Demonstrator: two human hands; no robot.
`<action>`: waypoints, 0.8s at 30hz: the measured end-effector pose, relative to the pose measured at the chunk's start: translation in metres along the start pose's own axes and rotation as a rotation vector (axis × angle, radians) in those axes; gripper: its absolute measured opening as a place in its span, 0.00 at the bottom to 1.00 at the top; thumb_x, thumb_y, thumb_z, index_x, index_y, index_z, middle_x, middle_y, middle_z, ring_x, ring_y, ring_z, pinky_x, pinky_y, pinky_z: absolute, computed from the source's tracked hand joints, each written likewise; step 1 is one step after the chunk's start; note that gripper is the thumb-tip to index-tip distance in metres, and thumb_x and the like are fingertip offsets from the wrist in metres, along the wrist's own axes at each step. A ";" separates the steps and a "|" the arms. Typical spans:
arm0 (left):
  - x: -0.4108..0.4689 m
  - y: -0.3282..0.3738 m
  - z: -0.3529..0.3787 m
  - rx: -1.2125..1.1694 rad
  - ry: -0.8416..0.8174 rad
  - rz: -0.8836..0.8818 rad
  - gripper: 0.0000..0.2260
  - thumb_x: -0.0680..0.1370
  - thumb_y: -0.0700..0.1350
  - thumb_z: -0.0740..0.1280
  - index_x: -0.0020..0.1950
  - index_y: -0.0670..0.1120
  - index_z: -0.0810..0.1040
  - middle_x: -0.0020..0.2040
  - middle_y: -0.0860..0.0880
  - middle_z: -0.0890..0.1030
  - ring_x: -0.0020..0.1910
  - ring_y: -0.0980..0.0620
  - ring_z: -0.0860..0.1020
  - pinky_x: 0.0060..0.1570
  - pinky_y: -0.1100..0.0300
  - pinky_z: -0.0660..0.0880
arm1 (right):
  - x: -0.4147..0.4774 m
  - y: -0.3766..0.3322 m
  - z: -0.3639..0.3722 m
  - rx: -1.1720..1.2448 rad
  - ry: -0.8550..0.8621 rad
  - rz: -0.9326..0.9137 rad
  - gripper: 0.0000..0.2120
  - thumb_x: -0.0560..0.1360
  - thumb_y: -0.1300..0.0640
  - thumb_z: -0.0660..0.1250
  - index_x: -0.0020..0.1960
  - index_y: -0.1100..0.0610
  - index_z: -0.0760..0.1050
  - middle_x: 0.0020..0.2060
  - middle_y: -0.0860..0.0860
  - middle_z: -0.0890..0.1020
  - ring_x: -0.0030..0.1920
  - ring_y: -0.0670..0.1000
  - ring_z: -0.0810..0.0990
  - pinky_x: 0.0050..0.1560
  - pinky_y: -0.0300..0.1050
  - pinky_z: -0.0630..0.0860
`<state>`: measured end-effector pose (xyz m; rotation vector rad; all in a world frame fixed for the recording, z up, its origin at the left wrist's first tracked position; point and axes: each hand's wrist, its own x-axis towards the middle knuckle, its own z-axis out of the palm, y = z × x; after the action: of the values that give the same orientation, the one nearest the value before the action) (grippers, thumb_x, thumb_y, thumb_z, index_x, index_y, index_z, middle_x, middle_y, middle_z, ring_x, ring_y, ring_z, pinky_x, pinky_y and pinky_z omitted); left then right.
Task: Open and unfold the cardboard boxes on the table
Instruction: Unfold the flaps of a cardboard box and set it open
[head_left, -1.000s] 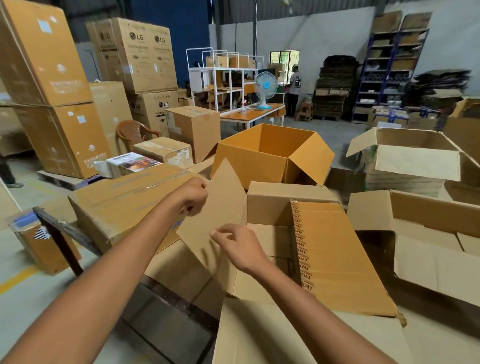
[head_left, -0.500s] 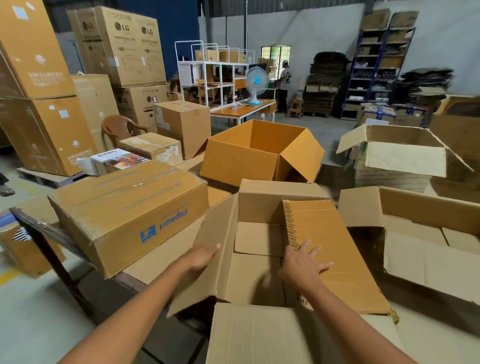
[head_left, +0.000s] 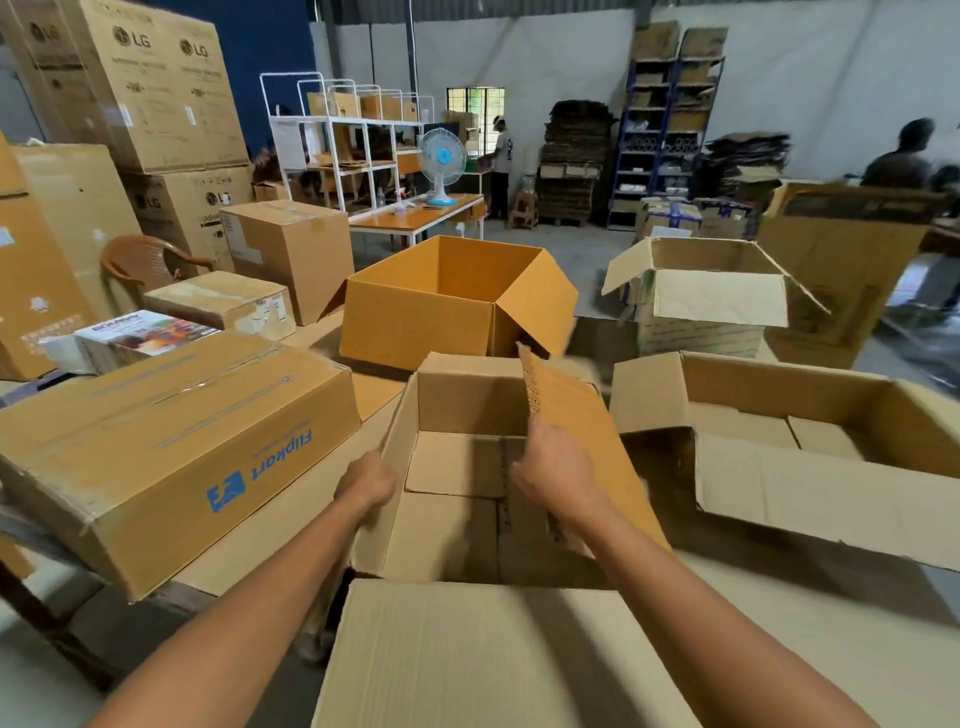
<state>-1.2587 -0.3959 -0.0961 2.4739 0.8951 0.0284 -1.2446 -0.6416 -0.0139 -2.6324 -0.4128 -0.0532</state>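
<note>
- Pale table (head_left: 779, 613): we see the open brown cardboard box (head_left: 467, 395) on its near middle.
- Box: we judge it light, stiff except at the creases, and best held by the flap edges.
- Left hand (head_left: 366, 486) grips its left wall; right hand (head_left: 558, 470) presses straight fingers against the tilted right flap (head_left: 582, 415).
</note>
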 end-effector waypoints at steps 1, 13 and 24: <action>0.004 -0.003 -0.001 0.000 0.000 0.016 0.14 0.81 0.42 0.58 0.65 0.43 0.74 0.61 0.40 0.79 0.57 0.39 0.78 0.54 0.49 0.76 | 0.005 0.000 -0.016 0.014 0.056 -0.024 0.13 0.75 0.60 0.67 0.58 0.56 0.71 0.47 0.52 0.78 0.47 0.54 0.79 0.48 0.51 0.82; 0.043 -0.039 -0.028 -0.008 -0.019 0.208 0.15 0.77 0.37 0.62 0.62 0.44 0.78 0.56 0.39 0.82 0.54 0.40 0.80 0.51 0.52 0.76 | 0.022 0.131 -0.124 -0.441 -0.011 0.235 0.18 0.80 0.55 0.62 0.66 0.63 0.69 0.59 0.59 0.79 0.54 0.59 0.79 0.48 0.50 0.73; 0.066 -0.076 -0.046 -0.062 -0.088 0.201 0.14 0.74 0.31 0.64 0.57 0.41 0.79 0.53 0.39 0.82 0.51 0.42 0.79 0.50 0.51 0.76 | -0.017 0.161 0.021 0.038 -0.270 0.527 0.62 0.62 0.15 0.42 0.81 0.58 0.51 0.79 0.65 0.55 0.75 0.69 0.60 0.74 0.65 0.61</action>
<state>-1.2614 -0.2852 -0.1011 2.4771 0.5975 0.0162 -1.2131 -0.7725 -0.1059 -2.6296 0.2026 0.4768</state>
